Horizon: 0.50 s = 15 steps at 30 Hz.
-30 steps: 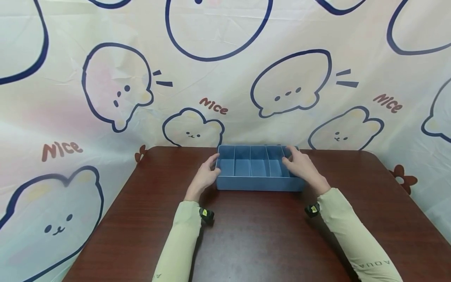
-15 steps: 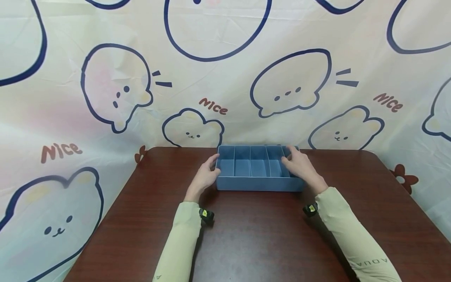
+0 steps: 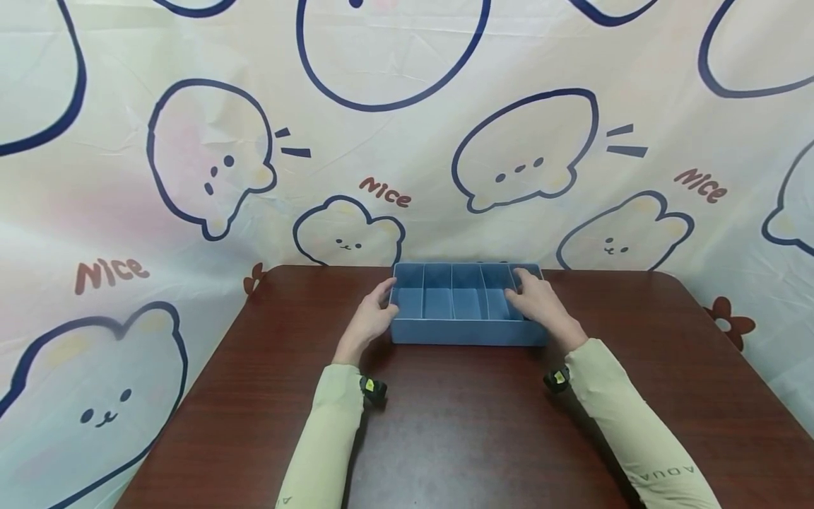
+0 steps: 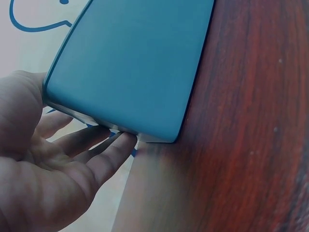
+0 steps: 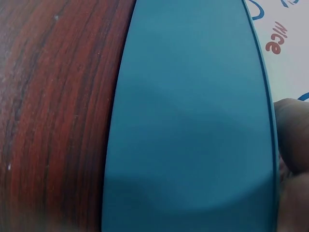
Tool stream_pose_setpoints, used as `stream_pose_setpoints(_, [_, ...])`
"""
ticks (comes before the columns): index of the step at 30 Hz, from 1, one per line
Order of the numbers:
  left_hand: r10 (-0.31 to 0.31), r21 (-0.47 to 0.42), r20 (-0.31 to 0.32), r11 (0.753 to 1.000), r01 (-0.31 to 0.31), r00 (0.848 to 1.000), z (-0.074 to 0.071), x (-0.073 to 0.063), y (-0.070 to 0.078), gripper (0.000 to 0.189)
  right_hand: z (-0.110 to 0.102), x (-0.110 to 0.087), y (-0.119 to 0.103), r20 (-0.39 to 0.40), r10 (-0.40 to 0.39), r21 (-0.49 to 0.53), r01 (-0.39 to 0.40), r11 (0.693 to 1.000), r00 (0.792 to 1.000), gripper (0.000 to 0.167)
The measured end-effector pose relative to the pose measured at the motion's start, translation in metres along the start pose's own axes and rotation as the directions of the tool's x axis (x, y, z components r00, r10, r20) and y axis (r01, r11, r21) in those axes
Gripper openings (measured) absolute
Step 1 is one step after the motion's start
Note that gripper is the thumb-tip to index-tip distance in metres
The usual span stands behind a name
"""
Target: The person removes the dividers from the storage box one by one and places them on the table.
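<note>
A blue divided storage box sits on the brown table with its long side facing me; dividers split it into several compartments. At its left end is my left hand, thumb at the rim. The left wrist view shows the fingers of that hand against the short end wall. My right hand reaches over the right end, thumb and index finger spread above the rightmost compartments. Its other fingers are hidden. In the right wrist view the long wall fills the middle, with blurred fingers beyond the rim.
The box stands near the far edge of the dark wood table. Behind hangs a pale cloth with cartoon outlines. A small black camera is on the left wrist and another camera on the right.
My right hand and forearm have shifted slightly left, further over the right end of the box. The left hand and the box look still.
</note>
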<state>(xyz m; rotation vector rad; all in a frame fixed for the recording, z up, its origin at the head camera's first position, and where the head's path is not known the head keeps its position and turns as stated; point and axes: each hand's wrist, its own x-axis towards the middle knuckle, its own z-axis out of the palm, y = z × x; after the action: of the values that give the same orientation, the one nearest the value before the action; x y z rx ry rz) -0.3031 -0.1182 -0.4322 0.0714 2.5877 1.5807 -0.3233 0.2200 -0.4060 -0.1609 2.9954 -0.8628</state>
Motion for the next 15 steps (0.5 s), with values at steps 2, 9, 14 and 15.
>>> stream_pose_setpoints(2, [0.001, 0.001, -0.002, 1.000, -0.001, 1.000, -0.0003, 0.0000, 0.0005, 0.063, 0.0003, -0.0003, -0.0007, -0.005, -0.006, -0.006, 0.006, 1.000, 1.000, 0.066])
stream_pose_setpoints(9, [0.005, 0.002, -0.004, 1.000, -0.005, 1.000, 0.0002, -0.0010, -0.0011, 0.063, 0.0018, 0.0003, -0.0019, -0.020, -0.018, -0.033, 0.017, 0.999, 1.000, 0.065])
stream_pose_setpoints(14, [0.005, 0.005, -0.006, 1.000, -0.005, 1.000, 0.0011, -0.0009, -0.0014, 0.063, 0.0022, 0.0013, -0.0008, -0.012, -0.012, -0.052, 0.011, 0.999, 1.000, 0.063])
stream_pose_setpoints(15, [0.005, 0.006, -0.005, 1.000, -0.005, 1.000, 0.0012, -0.0008, -0.0010, 0.063, 0.0021, 0.0014, -0.0005, -0.006, -0.007, -0.054, 0.007, 0.999, 1.000, 0.063])
